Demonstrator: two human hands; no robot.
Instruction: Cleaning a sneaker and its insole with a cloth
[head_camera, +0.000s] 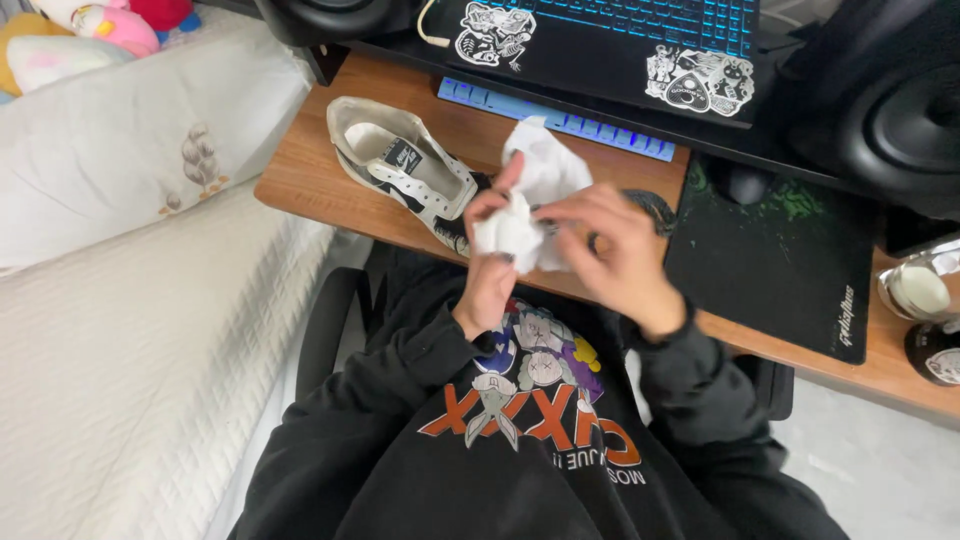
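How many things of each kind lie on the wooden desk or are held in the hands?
White tissue, held by left hand and right hand: 1
Sneaker: 1
Mouse pad: 1
Laptop: 1
Speakers: 2
Total: 6

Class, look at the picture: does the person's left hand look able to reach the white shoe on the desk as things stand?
Probably yes. The shoe lies on the desk just beyond the left hand, with nothing between them. But that hand, with the right hand, holds crumpled white paper, so its fingers are busy.

Both hands, left hand (490, 262) & right hand (612, 255), grip white tissue (535, 190) near shoe (405, 170).
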